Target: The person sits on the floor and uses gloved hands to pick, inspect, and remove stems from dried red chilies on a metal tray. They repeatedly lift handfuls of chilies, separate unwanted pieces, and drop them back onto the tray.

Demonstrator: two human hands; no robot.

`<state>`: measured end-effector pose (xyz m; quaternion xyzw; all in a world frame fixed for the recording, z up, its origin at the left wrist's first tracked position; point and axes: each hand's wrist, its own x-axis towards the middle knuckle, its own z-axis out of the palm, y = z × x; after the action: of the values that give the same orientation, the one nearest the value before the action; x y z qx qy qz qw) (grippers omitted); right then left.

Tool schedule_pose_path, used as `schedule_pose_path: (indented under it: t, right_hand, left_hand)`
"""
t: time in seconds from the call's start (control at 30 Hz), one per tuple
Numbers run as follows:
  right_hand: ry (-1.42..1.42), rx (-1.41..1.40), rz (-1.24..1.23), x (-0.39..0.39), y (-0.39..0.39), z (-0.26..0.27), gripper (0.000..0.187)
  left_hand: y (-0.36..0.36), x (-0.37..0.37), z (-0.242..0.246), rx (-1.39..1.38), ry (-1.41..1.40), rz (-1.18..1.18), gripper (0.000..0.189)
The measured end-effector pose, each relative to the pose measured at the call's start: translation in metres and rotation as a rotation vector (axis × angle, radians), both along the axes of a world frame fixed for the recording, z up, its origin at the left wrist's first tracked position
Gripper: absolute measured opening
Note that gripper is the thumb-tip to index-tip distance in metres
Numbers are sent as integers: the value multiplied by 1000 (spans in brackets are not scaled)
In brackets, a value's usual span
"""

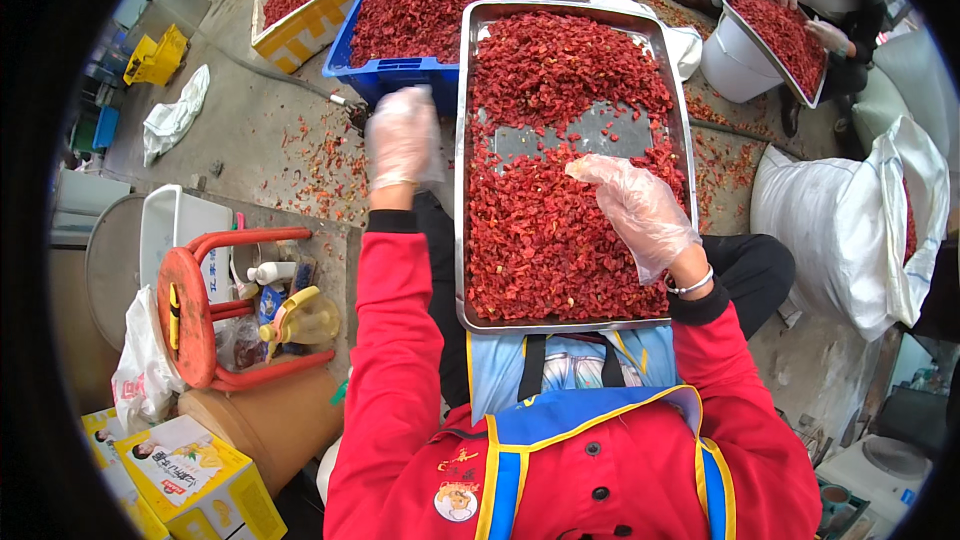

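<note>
A rectangular metal tray (464,240) lies before me, filled with dried red pieces (562,240) that look like chopped dried peppers. Across its middle, a patch of bare metal shows between two heaps. My right hand (637,214), in a thin clear plastic glove, hovers over or touches the near heap. Its fingers are held together, pointing left; whether a piece is between them is unclear. My left hand (405,135), gloved the same way and blurred, is beside the tray's left rim, above the floor. Its fingers look curled, and their contents are hidden.
A blue crate (405,69) and a foam box (319,26) of red pieces stand ahead. At right, a gloved co-worker handles another tray (787,37) on a white bucket (739,60). White sack (825,240) stands right; orange stool (187,322) left. Scraps litter the floor.
</note>
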<state>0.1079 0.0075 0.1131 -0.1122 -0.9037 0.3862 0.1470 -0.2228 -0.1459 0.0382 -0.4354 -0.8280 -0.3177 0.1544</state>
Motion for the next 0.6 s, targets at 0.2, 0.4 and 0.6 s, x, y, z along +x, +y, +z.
schedule_pose_path:
  t: [0.2,0.4,0.6]
  right_hand:
    - [-33,86,-66,20,-5,3,39]
    - [-44,1,-142,65,1,-8,39]
    - [-25,-42,-258,97,24,-25,44]
  left_hand:
    - [60,69,-10,-421,-201,-227,9]
    - [73,65,-34,-511,-117,-257,11]
    - [78,71,-17,-508,-205,-287,12]
